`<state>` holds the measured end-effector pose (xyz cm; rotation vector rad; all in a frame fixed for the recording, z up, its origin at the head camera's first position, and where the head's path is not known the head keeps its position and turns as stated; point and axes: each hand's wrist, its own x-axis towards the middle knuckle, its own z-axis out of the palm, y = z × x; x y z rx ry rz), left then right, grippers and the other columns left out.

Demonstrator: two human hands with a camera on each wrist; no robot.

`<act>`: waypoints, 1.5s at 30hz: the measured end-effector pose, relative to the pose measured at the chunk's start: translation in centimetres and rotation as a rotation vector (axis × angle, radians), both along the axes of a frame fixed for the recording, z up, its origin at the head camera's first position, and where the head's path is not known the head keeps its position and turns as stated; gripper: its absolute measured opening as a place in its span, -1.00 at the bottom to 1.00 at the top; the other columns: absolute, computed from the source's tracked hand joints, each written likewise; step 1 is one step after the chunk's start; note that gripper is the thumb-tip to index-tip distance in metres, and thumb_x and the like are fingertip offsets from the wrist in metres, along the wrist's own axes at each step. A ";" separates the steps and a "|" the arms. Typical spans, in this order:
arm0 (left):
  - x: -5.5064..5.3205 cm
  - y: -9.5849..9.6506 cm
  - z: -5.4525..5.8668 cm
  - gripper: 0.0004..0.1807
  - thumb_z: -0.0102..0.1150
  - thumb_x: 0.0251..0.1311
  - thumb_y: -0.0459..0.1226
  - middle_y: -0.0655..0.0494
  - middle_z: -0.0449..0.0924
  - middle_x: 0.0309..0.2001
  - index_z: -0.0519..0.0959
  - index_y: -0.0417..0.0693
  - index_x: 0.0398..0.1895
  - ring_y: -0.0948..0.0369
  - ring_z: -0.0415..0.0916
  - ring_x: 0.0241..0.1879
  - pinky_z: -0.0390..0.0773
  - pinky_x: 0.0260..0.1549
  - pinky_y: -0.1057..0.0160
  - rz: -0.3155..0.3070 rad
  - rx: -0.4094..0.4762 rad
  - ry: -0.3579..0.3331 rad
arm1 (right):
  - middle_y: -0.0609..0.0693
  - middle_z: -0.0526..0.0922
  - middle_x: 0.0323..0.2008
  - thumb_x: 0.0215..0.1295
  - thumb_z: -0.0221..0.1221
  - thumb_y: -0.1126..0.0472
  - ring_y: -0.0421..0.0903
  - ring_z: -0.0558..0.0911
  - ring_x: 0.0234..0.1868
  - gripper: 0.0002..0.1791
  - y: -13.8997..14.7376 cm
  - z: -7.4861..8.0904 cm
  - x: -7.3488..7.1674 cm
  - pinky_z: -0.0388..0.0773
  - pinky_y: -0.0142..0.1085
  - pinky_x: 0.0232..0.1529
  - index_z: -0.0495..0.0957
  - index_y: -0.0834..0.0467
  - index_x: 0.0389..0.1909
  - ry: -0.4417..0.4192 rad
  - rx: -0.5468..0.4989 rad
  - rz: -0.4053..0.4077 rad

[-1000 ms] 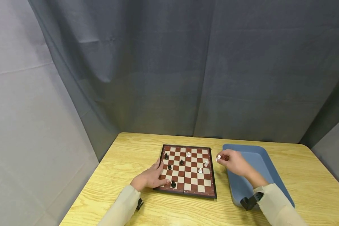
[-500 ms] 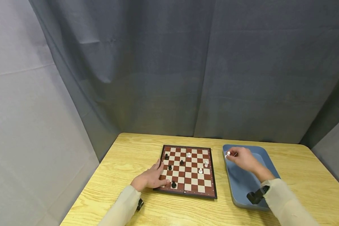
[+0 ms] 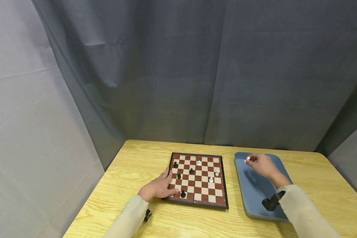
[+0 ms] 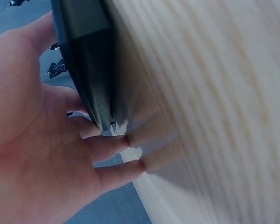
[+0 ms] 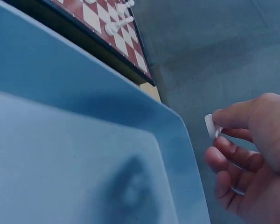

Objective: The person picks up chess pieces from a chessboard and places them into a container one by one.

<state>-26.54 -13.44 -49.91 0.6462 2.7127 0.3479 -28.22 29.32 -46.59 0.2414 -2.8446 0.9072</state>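
Note:
A folding chessboard (image 3: pixel 204 191) lies on the table, with several black chess pieces (image 3: pixel 182 194) on its left half and white chess pieces (image 3: pixel 211 179) on its right. My left hand (image 3: pixel 158 187) rests on the board's left edge, fingers fairly straight; in the left wrist view its fingertips (image 4: pixel 126 173) reach the wooden surface beside the dark board side. Over the far part of the blue tray (image 3: pixel 250 198), my right hand (image 3: pixel 263 165) pinches a white chess piece (image 5: pixel 211 126) between thumb and fingers. The piece's flat base faces outward in the right wrist view; its top is hidden.
The tray stands to the right of the chessboard, its raised rim (image 5: pixel 130 86) between them. The wooden table (image 3: pixel 122 172) reaches back to a grey curtain (image 3: pixel 178 82). A pale cloth wall (image 3: pixel 32 132) hangs on the left.
My right hand has carried the white chess piece rightward from the gap beside the board to above the tray. My left hand has stayed at the board's edge.

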 end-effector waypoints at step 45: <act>-0.1 0.0 -0.4 0.01 -0.09 0.24 0.27 -0.15 -0.33 0.49 -0.12 -0.20 0.50 -0.07 -0.11 0.42 0.19 0.24 -0.05 0.017 -0.006 0.005 | 0.08 0.60 -0.33 0.27 0.16 0.26 -0.03 0.55 -0.36 -0.74 -2.0 -0.4 -0.2 0.47 -0.16 -0.44 0.58 0.35 -0.12 -0.049 -0.015 0.002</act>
